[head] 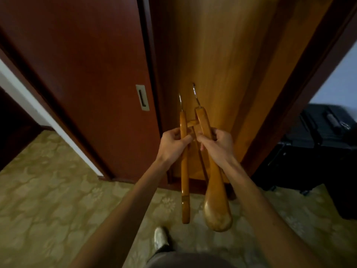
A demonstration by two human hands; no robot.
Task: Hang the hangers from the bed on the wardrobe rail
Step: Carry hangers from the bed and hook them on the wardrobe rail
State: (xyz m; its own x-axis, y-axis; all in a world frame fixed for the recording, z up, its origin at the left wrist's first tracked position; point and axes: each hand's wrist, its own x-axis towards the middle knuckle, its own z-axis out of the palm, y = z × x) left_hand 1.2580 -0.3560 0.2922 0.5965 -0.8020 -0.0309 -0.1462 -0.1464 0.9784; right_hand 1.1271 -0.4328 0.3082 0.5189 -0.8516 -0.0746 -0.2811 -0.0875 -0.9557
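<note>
Two wooden hangers with metal hooks are held side by side in front of the open wardrobe. My left hand (173,144) grips the thin left hanger (185,176). My right hand (217,145) grips the broad right hanger (216,200), whose wide rounded end points down toward me. Both hooks point up and away at the light wooden wardrobe interior (218,55). The wardrobe rail and the bed are out of view.
A dark red sliding wardrobe door (92,74) with a recessed metal handle (142,97) stands to the left. A black suitcase (316,144) sits on the floor at the right. Patterned beige carpet (48,200) covers the floor; my shoe (160,237) shows below.
</note>
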